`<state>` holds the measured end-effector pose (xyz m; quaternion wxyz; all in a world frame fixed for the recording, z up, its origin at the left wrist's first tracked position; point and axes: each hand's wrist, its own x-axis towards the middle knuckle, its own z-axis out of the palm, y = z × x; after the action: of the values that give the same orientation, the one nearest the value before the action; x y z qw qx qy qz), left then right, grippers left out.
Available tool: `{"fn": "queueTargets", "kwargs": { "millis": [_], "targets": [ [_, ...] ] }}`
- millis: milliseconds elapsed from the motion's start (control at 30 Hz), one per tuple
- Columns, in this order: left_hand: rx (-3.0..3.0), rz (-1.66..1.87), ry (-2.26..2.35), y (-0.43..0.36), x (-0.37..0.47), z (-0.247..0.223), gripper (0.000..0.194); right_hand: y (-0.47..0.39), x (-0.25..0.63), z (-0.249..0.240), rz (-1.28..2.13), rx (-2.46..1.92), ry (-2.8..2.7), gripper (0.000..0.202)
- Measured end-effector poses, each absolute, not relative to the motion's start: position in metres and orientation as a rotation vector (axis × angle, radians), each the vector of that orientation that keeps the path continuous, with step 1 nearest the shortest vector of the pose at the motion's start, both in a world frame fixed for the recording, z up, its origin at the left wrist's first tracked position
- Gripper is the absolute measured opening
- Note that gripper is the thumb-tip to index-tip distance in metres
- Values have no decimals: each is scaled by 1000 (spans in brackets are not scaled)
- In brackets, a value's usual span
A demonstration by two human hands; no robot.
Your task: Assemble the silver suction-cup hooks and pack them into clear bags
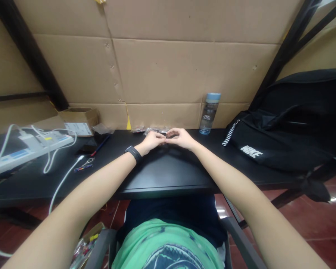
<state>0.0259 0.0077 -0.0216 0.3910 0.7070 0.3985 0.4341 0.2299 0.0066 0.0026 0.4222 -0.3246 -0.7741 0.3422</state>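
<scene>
Both hands meet above the far part of the black table (168, 175), fingertips close together. My left hand (153, 142), with a dark watch (133, 153) on its wrist, is closed in a pinch. Facing it, my right hand (182, 138) pinches from the other side, thumb and fingers curved. Between the fingertips is something tiny and pale, too small to name. Just behind the hands, small clear plastic packets (156, 130) lie along the cardboard wall.
A water bottle (208, 116) and a black bag (291, 127) stand right. Left are a power strip (30, 149) with white cables, a small cardboard box (80, 121), a pen (100, 145) and a keychain (84, 166). Cardboard (168, 74) closes the back.
</scene>
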Motion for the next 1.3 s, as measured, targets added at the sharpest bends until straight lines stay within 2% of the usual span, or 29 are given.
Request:
{"fn": "queueTargets", "kwargs": {
  "millis": [333, 967, 1300],
  "targets": [
    [1537, 1152, 965, 2, 30, -18, 12, 6, 230, 2, 896, -752, -1926, 50],
    [1461, 1207, 855, 4, 30, -15, 35, 2, 231, 8, 832, -792, -1883, 44],
    [1516, 1175, 827, 5, 30, -19, 26, 5, 231, 4, 822, -766, -1935, 47]
  ]
}}
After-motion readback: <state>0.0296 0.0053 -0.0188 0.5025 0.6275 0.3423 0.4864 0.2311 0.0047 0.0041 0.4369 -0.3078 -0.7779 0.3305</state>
